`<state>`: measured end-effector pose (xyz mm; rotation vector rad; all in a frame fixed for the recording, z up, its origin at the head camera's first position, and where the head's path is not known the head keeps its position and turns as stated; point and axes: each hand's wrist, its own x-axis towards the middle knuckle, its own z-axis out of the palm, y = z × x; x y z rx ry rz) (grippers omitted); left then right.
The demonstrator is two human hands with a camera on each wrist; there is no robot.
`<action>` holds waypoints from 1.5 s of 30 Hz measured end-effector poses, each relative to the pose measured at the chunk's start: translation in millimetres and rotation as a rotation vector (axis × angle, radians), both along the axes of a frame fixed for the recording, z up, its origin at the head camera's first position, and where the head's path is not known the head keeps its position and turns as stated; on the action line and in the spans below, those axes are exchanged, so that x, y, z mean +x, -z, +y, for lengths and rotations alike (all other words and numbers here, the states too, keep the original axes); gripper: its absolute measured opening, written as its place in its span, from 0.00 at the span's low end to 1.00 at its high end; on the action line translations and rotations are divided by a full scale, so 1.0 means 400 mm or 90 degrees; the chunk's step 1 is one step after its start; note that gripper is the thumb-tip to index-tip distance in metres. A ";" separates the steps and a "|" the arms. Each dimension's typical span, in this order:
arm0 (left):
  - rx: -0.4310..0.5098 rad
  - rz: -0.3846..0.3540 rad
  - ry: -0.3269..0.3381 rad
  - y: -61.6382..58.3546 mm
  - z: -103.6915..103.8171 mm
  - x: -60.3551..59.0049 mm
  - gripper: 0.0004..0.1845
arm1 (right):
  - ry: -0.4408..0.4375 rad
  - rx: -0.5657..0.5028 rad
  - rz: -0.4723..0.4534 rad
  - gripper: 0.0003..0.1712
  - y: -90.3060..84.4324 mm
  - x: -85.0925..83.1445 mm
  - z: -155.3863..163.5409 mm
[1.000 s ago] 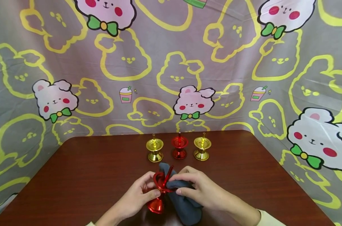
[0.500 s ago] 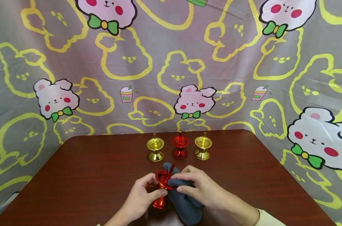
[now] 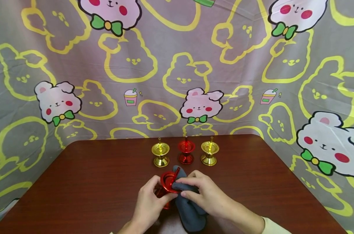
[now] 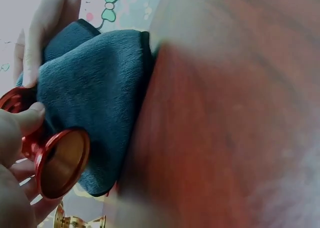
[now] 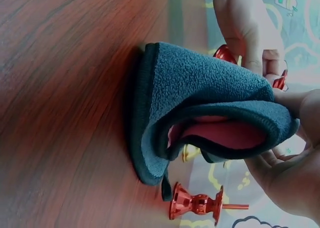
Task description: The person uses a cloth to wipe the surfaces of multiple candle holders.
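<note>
My left hand [image 3: 149,200] grips a shiny red candle holder [image 3: 166,178] by its stem, the thumb lying just under the dish. The holder is tilted, and its hollow base [image 4: 64,163] shows in the left wrist view. A folded dark grey-blue cloth [image 3: 190,213] is pinched between the thumb and fingers of my right hand [image 3: 209,193]. One fold of it lies against the dish, beside the thin upright spike [image 3: 176,174]. The cloth's lower part hangs down to the tabletop. From the head, the holder's stem is mostly hidden behind the left hand.
Beyond the hands, a gold candle holder [image 3: 161,154], a red one [image 3: 186,152] and another gold one [image 3: 209,154] stand upright in a row on the dark wooden table [image 3: 100,169]. A patterned curtain [image 3: 153,65] rises behind the table's far edge.
The left hand has raised the red holder slightly up and to the right, turning its dish more toward the head camera. The base has slipped behind the hand. The right hand has shifted only a little.
</note>
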<state>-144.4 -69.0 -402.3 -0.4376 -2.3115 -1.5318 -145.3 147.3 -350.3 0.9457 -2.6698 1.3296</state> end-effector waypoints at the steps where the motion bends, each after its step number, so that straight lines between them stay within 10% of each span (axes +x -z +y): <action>1: 0.009 -0.007 0.011 -0.003 -0.003 -0.001 0.19 | 0.001 -0.002 -0.004 0.18 0.000 -0.001 0.000; 13: 0.112 -0.102 0.290 -0.037 -0.085 -0.019 0.14 | -0.035 -0.033 -0.017 0.19 -0.005 -0.011 0.016; 27: 0.179 -0.178 0.434 -0.002 -0.106 -0.044 0.18 | -0.085 -0.052 -0.040 0.17 -0.003 -0.004 0.009; 45: 0.133 -0.165 0.168 -0.019 -0.050 -0.027 0.20 | -0.026 -0.026 0.020 0.19 0.004 -0.005 0.003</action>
